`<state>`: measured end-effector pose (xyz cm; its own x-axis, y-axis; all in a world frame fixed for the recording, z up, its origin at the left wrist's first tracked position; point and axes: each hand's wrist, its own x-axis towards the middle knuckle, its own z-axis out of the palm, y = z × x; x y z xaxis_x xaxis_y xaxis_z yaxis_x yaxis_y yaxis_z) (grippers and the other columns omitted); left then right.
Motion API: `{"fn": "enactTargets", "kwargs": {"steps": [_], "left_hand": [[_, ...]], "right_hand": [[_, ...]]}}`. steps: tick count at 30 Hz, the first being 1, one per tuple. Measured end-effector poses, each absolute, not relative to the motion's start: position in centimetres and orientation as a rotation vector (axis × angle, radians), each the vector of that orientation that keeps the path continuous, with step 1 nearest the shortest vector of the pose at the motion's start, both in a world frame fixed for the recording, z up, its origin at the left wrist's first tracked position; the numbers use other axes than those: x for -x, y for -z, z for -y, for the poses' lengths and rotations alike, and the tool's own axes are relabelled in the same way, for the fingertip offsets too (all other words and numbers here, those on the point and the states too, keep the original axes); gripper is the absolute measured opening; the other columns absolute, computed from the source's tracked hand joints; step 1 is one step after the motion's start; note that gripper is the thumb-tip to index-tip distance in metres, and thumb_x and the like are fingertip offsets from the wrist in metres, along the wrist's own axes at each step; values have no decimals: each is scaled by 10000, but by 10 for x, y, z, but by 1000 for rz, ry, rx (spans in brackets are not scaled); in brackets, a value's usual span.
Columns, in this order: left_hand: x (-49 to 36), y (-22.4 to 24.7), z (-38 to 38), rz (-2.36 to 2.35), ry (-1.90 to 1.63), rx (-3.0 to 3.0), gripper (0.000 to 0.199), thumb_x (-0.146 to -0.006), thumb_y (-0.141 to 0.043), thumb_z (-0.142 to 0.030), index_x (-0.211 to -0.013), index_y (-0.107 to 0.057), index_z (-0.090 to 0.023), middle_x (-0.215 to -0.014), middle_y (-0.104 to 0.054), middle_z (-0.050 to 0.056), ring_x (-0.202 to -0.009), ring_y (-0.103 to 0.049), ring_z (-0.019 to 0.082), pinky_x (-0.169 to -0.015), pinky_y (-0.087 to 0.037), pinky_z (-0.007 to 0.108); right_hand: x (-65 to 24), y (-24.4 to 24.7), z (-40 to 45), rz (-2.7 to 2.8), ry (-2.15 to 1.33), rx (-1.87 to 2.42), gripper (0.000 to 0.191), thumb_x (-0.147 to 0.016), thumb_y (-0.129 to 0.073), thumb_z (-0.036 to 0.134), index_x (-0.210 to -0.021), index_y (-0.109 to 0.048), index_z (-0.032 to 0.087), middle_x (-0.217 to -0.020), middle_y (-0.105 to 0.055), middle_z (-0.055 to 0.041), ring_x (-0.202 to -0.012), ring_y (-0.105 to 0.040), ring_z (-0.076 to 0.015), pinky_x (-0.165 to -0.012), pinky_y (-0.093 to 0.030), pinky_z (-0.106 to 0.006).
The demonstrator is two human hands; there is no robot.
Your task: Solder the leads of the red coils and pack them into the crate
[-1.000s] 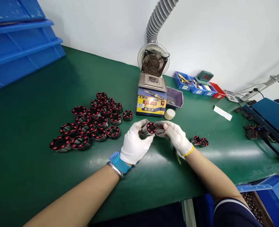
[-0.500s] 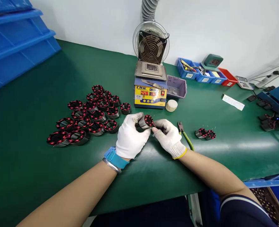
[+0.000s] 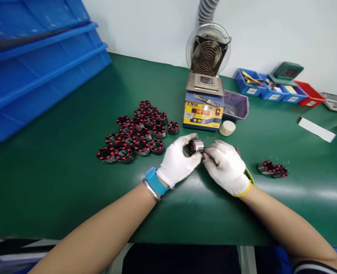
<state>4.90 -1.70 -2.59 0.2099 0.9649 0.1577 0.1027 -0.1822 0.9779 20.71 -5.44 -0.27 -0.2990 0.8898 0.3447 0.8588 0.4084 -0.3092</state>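
My left hand (image 3: 179, 158), in a white glove, grips a motor stator (image 3: 197, 146) between thumb and fingers. The stator lies tilted, its red-and-black wound end to the left and its bare steel side to the right. Close against its right side is my gloved right hand (image 3: 225, 163), with thumb and forefinger pinched together. Whatever sits in that pinch is too small to make out. Partly hidden behind the right hand lies a pair of green-handled cutters (image 3: 249, 176). Several more stators (image 3: 142, 147) stand grouped to the left, and two stators (image 3: 279, 171) lie at the right.
Beyond my hands stands a solder pot (image 3: 203, 114) with a fan (image 3: 206, 57) behind it. A purple bin (image 3: 244, 106) and a round white tin (image 3: 227, 128) are beside it. Blue bins (image 3: 248, 89), a red bin (image 3: 311, 95) and blue crates (image 3: 56, 68) line the back and left.
The stator has turned in my left hand: its wound end faced right and now faces left. The whole view has swung left, and the pot's display digits differ.
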Motion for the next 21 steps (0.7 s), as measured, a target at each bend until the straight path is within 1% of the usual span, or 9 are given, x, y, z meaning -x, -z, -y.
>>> {"fn": "enactTargets", "kwargs": {"steps": [3, 5, 7, 8, 9, 11, 14, 19, 21], "left_hand": [[-46, 19, 13, -905, -1018, -1256, 678, -702, -621, -178, -1335, -389, -108, -996, -660, 79, -910, -638, 163, -847, -517, 286], [-43, 12, 13, -862, -884, -1185, 584, -742, -610, -219, -1284, -425, -109, -807, -636, 22, -719, -607, 121, -689, -502, 234], [-39, 5, 13, -830, -706, -1172, 293, -796, -565, -307, -1018, -564, -115, -637, -560, -15, -542, -521, 89, -520, -429, 199], [-37, 3, 14, -816, -622, -1170, 248, -819, -539, -370, -868, -571, -129, -573, -516, -25, -470, -468, 78, -446, -375, 194], [-36, 1, 14, -805, -555, -1165, 302, -828, -521, -439, -767, -544, -144, -535, -484, -30, -419, -428, 73, -394, -327, 194], [-35, 1, 15, -788, -499, -1116, 404, -796, -536, -557, -712, -509, -163, -528, -484, -27, -391, -430, 81, -356, -308, 195], [-38, 4, 17, -810, -563, -1028, 458, -716, -610, -609, -725, -525, -159, -547, -517, -9, -414, -502, 113, -356, -367, 206], [-37, 5, 13, -794, -566, -843, 495, -772, -555, -635, -838, -584, -145, -498, -519, -4, -292, -331, 63, -286, -182, 177], [-32, 3, 10, -644, -496, -731, 512, -799, -510, -630, -932, -608, -145, -553, -568, 23, -314, -369, 75, -287, -172, 177]], "right_hand": [[-204, -17, 57, 2376, 57, 1568, 159, -864, -490, 226, -875, -641, 178, -885, -652, -86, -868, -564, -232, -792, -404, -356], [-202, -30, 61, 2418, 107, 1629, 153, -864, -495, 240, -853, -637, 184, -848, -641, -77, -819, -558, -221, -732, -381, -337], [-201, -41, 66, 2408, 54, 1714, 143, -866, -502, 259, -840, -631, 199, -831, -636, -55, -784, -563, -198, -669, -358, -308], [-201, -46, 68, 2391, -3, 1756, 134, -863, -510, 267, -837, -629, 211, -835, -638, -41, -774, -568, -186, -637, -343, -293], [-201, -49, 70, 2369, -67, 1797, 123, -858, -520, 276, -835, -628, 223, -845, -642, -26, -773, -574, -177, -607, -325, -279], [-201, -51, 71, 2339, -177, 1855, 108, -847, -533, 289, -833, -629, 242, -867, -649, 0, -786, -588, -166, -567, -288, -263], [-200, -51, 69, 2312, -232, 1905, 109, -844, -529, 295, -844, -630, 255, -870, -646, 17, -799, -596, -162, -549, -256, -257], [-198, -51, 66, 2326, -271, 1886, 112, -844, -525, 297, -850, -627, 251, -863, -638, 18, -801, -595, -159, -552, -245, -261], [-198, -52, 66, 2331, -265, 1855, 108, -844, -525, 292, -856, -625, 254, -875, -639, 22, -799, -591, -153, -551, -241, -263]]}}
